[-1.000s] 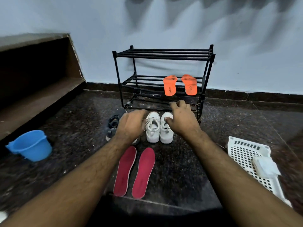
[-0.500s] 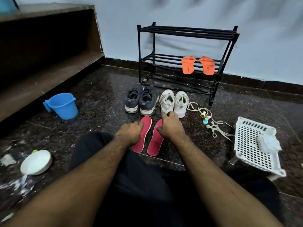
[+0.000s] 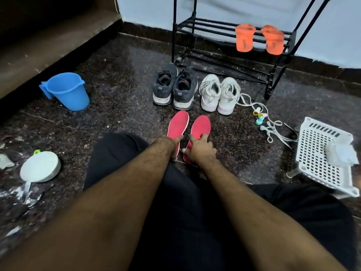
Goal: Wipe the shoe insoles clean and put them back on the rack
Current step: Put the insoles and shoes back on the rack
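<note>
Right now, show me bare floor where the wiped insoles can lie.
Free: dark floor between blue mug and grey shoes; also between red insoles and white basket. Crowded: laces beside white shoes.

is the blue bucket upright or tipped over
Upright. The blue bucket stands on its base on the dark floor, open mouth facing up, rim level. Whether it holds water cannot be told.
</note>
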`<state>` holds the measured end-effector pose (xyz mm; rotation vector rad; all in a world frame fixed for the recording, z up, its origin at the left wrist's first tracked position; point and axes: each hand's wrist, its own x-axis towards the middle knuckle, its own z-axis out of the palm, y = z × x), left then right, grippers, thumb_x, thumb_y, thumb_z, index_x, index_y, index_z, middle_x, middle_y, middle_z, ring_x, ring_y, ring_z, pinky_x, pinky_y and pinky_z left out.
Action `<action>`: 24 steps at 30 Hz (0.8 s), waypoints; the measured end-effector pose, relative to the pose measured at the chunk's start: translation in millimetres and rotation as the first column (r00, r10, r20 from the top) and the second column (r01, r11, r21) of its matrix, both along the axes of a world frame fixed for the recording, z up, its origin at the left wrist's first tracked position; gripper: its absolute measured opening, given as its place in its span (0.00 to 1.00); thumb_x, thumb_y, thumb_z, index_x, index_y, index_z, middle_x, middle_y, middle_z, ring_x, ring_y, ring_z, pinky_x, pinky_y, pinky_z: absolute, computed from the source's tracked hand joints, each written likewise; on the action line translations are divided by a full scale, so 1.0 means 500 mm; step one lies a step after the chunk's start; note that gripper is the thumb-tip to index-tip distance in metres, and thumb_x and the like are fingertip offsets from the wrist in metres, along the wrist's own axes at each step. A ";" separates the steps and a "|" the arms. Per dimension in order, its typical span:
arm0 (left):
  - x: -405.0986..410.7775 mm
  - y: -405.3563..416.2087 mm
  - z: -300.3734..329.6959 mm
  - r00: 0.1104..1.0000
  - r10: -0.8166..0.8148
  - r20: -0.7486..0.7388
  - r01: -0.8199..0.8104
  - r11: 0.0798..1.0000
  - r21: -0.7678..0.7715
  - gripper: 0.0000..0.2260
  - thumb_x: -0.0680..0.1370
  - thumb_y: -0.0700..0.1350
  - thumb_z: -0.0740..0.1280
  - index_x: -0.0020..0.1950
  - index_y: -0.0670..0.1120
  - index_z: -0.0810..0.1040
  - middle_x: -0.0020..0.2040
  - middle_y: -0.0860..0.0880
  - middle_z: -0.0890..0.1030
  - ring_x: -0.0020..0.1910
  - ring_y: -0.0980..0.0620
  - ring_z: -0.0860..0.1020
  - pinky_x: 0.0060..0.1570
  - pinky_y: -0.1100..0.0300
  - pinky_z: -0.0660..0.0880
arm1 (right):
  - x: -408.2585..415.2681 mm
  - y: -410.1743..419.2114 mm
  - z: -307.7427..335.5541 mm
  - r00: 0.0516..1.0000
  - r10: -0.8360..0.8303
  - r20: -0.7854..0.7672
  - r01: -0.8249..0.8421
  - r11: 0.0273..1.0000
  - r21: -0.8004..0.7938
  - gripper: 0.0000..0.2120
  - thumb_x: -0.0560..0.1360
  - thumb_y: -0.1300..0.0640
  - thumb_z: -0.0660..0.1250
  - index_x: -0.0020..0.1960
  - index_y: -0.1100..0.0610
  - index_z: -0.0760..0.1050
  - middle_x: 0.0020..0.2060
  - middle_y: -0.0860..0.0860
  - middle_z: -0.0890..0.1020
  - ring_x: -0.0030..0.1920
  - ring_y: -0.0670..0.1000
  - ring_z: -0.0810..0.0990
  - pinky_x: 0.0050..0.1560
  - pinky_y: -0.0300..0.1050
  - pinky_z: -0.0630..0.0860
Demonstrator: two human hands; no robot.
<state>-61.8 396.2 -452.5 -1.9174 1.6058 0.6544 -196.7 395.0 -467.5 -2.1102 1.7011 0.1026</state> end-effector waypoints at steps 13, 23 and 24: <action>-0.045 -0.043 -0.074 0.962 0.226 -0.155 -0.257 0.940 -0.225 0.22 0.76 0.40 0.68 0.67 0.54 0.67 0.70 0.39 0.58 0.70 0.36 0.63 0.65 0.41 0.72 | -0.024 -0.018 -0.094 0.999 0.013 0.042 -0.008 0.992 -0.127 0.17 0.77 0.50 0.64 0.65 0.49 0.71 0.66 0.58 0.62 0.60 0.63 0.69 0.56 0.59 0.74; -0.078 -0.023 -0.061 0.832 0.446 -0.331 -0.531 0.814 -0.237 0.31 0.73 0.45 0.75 0.73 0.44 0.66 0.71 0.36 0.60 0.61 0.38 0.76 0.63 0.54 0.73 | -0.114 -0.017 -0.043 0.959 -0.150 0.240 0.128 0.986 0.103 0.26 0.70 0.49 0.75 0.67 0.45 0.75 0.70 0.60 0.59 0.66 0.65 0.68 0.71 0.48 0.66; -0.083 -0.016 -0.054 0.814 0.458 -0.356 -0.554 0.797 -0.241 0.29 0.74 0.46 0.73 0.72 0.45 0.66 0.71 0.36 0.61 0.61 0.39 0.76 0.63 0.55 0.72 | -0.123 -0.016 -0.033 0.955 -0.163 0.249 0.141 0.984 0.107 0.27 0.69 0.50 0.76 0.67 0.45 0.75 0.71 0.60 0.58 0.66 0.65 0.69 0.71 0.47 0.66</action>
